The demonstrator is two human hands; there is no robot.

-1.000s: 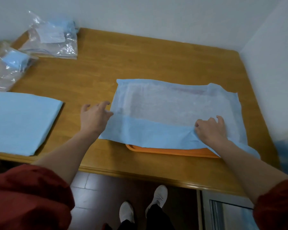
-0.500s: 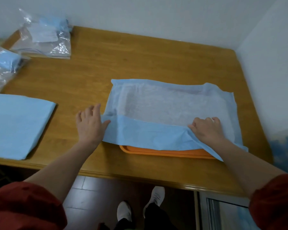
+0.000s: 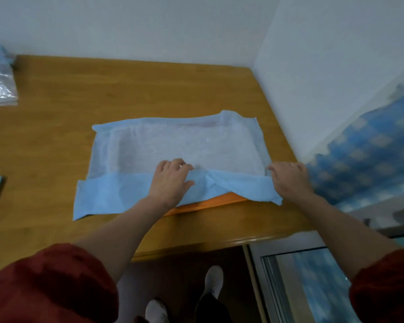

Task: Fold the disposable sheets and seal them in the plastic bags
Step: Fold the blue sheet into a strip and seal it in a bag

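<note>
Sheet (image 3: 177, 145) looks thin, limp and light, draped over tray (image 3: 208, 202) at table (image 3: 126, 94) right; left hand (image 3: 170, 180) lies bent-fingered on near fold, pinch or press unclear, right hand (image 3: 289, 178) grips right edge, so edges and corners are probably the best hold.

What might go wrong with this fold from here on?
The folded strip of the sheet puckers between the left hand and right hand, so a crooked crease may set. The sheet lies over an orange tray, an uneven base that might slide when tugged. The strip's left end is unheld and could flop open.
</note>
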